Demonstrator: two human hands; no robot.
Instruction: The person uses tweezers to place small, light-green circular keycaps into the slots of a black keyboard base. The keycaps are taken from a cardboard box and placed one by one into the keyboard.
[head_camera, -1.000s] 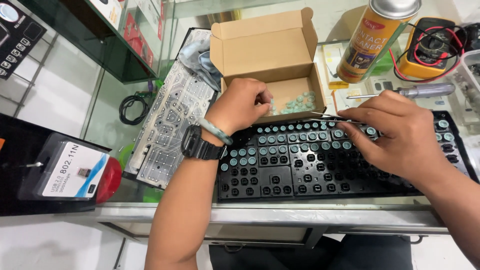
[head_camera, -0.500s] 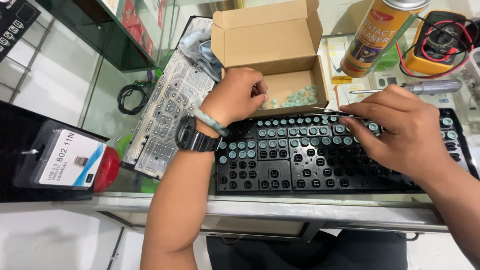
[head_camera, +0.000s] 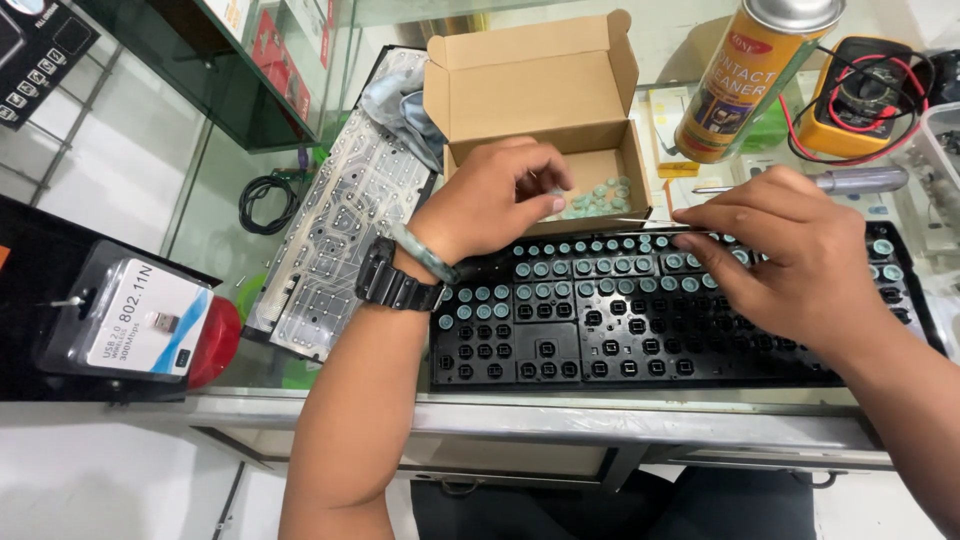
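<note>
While pinching a rubber dome (head_camera: 553, 196) (left hand (head_camera: 495, 195)) over the cardboard box (head_camera: 540, 95), right hand (head_camera: 790, 250) fingertips pressing the keyboard frame (head_camera: 640, 330), risking seated domes shifting under sideways pressure

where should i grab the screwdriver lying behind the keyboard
Take the screwdriver by its thick silver-grey handle, the end pointing right, coming straight down from above. It lies flat and sideways on the glass top; the spray can and the right hand crowd its thin shaft, while the handle lies clear.

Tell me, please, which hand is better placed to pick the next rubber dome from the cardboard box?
The left hand: its fingers hover beside the pale domes in the cardboard box, while the right hand rests on the keyboard frame.
</note>
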